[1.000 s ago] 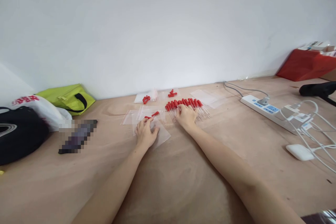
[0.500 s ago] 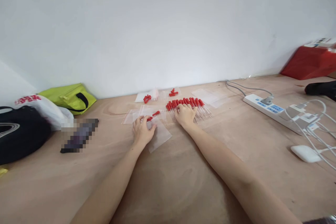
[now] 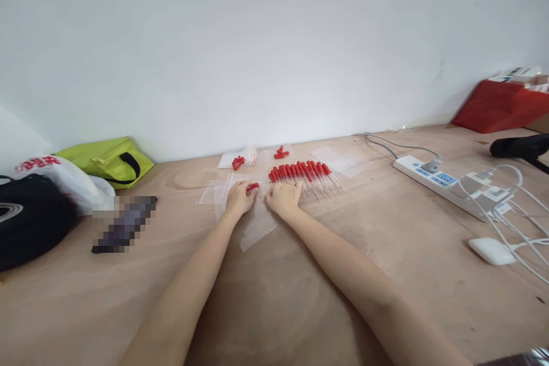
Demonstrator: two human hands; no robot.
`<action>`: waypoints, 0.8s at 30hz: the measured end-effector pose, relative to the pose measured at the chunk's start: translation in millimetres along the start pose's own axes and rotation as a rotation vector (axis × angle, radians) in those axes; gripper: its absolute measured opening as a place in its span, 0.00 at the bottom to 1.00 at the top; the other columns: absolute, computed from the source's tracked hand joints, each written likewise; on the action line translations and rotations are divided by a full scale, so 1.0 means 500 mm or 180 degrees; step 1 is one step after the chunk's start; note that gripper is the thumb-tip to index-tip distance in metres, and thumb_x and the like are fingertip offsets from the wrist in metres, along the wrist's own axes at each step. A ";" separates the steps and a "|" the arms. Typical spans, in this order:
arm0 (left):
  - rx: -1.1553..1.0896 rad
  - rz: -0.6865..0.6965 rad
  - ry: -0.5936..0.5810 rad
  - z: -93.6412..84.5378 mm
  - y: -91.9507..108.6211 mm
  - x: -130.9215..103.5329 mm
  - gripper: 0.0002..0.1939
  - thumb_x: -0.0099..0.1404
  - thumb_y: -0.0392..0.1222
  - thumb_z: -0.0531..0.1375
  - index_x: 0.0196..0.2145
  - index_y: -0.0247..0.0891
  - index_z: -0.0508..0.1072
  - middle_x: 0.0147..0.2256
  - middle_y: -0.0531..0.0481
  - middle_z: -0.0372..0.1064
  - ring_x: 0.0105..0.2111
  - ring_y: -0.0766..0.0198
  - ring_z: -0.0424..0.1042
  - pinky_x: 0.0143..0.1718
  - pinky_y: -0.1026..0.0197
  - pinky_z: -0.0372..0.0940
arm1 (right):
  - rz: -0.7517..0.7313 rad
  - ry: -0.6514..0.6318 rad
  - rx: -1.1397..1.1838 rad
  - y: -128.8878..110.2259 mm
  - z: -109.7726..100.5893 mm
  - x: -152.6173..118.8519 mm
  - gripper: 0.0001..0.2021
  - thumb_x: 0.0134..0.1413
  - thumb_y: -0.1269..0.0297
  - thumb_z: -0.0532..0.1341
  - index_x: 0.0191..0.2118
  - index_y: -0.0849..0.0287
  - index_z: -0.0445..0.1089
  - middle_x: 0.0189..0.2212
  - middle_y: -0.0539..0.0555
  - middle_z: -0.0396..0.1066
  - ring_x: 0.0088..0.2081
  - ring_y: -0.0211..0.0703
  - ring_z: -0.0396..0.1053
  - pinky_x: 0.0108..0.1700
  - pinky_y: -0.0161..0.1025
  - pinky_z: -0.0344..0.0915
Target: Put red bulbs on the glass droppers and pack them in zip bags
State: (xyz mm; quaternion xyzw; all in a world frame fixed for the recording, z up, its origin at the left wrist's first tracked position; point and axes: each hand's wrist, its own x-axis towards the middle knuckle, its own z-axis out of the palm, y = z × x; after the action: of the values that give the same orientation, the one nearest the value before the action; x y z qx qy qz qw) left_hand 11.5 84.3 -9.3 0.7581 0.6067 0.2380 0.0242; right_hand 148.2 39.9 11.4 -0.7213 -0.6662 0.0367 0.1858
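Head cam: green bag (image 3: 109,161) far left on the tabletop (image 3: 300,274). Left hand (image 3: 239,199) pinches a red-capped dropper (image 3: 253,187) over a clear zip bag (image 3: 257,224). Right hand (image 3: 283,200) sits just beside it, fingers curled on the bag, can't tell if it's holding anything. Dropper row (image 3: 306,174) behind, power strip (image 3: 437,180) off right.
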 end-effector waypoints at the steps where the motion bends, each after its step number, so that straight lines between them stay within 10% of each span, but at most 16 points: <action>1: -0.0036 0.0016 0.0013 0.003 0.002 -0.001 0.10 0.57 0.43 0.55 0.36 0.38 0.71 0.38 0.44 0.68 0.39 0.57 0.68 0.40 0.58 0.61 | -0.0037 -0.0061 -0.0046 0.002 -0.004 -0.002 0.13 0.48 0.63 0.52 0.29 0.63 0.71 0.29 0.62 0.71 0.33 0.47 0.66 0.45 0.49 0.44; 7: -0.0227 -0.0001 0.0126 0.013 0.025 -0.015 0.07 0.56 0.41 0.56 0.32 0.37 0.69 0.31 0.47 0.69 0.32 0.59 0.68 0.33 0.59 0.61 | -0.0401 -0.0306 -0.0290 0.020 -0.021 -0.026 0.13 0.51 0.66 0.51 0.30 0.63 0.72 0.30 0.64 0.72 0.37 0.51 0.66 0.45 0.51 0.43; 18: -0.1069 0.0085 0.0967 -0.021 0.058 -0.048 0.09 0.59 0.40 0.53 0.37 0.36 0.66 0.35 0.45 0.69 0.36 0.60 0.68 0.38 0.58 0.63 | -0.1273 0.0819 0.0009 0.168 -0.023 -0.087 0.11 0.57 0.67 0.45 0.31 0.63 0.62 0.29 0.57 0.68 0.32 0.43 0.63 0.41 0.42 0.46; 24: -0.2048 0.0523 0.0294 -0.034 0.086 -0.142 0.16 0.61 0.40 0.50 0.48 0.40 0.61 0.37 0.47 0.67 0.33 0.65 0.68 0.36 0.61 0.65 | -0.2059 0.0755 0.0523 0.230 -0.022 -0.118 0.15 0.53 0.76 0.47 0.45 0.63 0.61 0.34 0.56 0.68 0.34 0.40 0.63 0.42 0.38 0.47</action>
State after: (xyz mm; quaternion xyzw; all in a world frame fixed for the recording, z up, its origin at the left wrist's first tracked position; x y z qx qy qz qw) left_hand 33.1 2.8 -3.7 0.7464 0.4378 0.4525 0.2156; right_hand 254.2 -24.8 -26.3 -0.4549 -0.8288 -0.0546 0.3212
